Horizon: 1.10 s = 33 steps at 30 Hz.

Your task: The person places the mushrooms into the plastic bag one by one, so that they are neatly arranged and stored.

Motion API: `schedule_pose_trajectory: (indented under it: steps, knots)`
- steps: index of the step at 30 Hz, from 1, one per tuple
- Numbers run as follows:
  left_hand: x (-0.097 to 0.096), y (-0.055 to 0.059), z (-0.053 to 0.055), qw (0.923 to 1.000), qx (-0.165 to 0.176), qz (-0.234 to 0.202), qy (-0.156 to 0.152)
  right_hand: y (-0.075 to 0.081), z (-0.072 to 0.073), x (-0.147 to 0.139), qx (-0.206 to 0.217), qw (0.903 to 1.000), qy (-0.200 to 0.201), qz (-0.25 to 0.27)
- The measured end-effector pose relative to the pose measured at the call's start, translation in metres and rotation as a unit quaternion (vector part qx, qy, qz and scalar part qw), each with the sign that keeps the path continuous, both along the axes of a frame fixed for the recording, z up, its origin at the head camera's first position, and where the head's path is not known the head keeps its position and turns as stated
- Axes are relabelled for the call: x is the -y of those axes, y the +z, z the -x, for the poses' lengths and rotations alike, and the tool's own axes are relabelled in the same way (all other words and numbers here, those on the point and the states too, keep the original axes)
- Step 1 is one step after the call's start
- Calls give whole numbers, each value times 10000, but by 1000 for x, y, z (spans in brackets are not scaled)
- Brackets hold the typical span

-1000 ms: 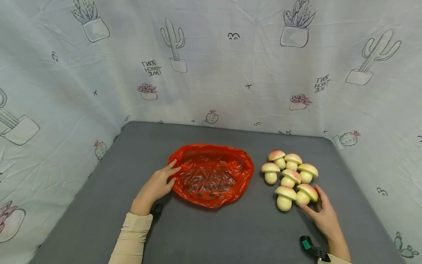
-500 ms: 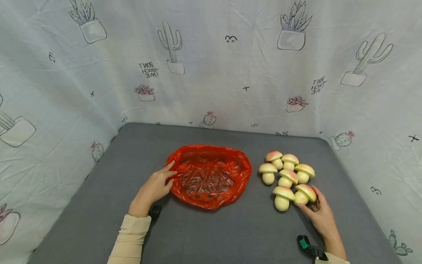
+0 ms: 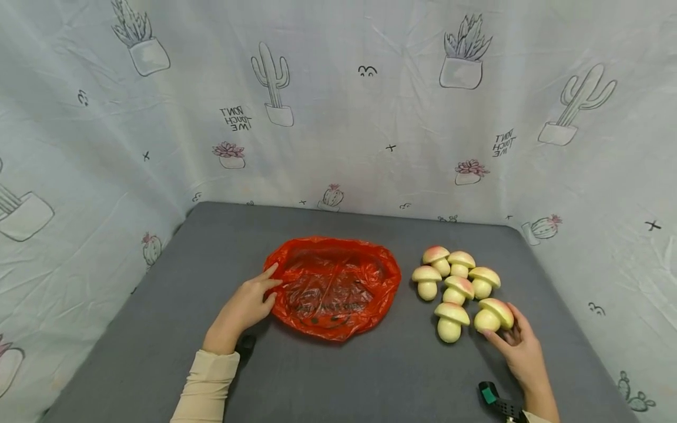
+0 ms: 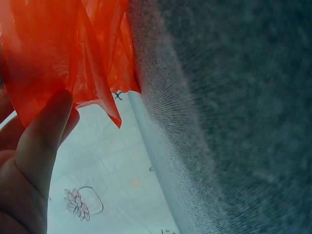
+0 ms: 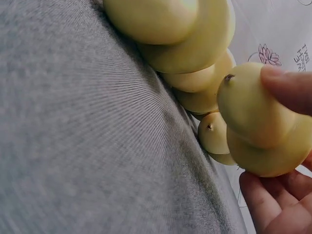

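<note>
Two pinches: mushroom [image 3: 493, 315] in right hand [image 3: 520, 349], printed red bag [image 3: 334, 285] in left hand [image 3: 244, 304], mirrored "DON'T TOUCH" [image 3: 503, 144] on backdrop [image 3: 328, 129].

The white cloth [image 3: 317, 141] bears "DON'T TOUCH ME" in back-to-front print at ten and two o'clock in the head view, with small x marks scattered about, while the dark print toward six o'clock on the red bag [image 3: 333, 285] is too faint to read.
</note>
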<state>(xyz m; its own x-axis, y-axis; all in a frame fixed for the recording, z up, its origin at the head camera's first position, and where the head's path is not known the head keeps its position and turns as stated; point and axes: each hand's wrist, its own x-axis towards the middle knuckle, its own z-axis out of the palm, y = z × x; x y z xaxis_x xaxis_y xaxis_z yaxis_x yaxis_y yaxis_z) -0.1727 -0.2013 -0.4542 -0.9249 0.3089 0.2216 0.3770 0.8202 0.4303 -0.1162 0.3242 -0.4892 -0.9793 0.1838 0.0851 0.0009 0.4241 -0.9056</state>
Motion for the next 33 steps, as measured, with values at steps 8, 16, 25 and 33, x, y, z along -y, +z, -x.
schedule_pose_trajectory:
  steps: [8, 16, 25, 33]
  knots:
    - [0, 0, 0, 10000, 6, 49, 17, 4, -1, 5, -606, 9973, 133, 401]
    - [0, -1, 1, 10000, -27, 54, 23, 18, -1, 14, -1160, 9898, 621, 554]
    - [1, -2, 0, 10000, 10, 56, -51, 27, 3, 39, -1266, 9846, 1193, 194]
    - [1, -1, 0, 10000, -3, -8, -47, 34, 17, 65, -1462, 9738, 1738, 145]
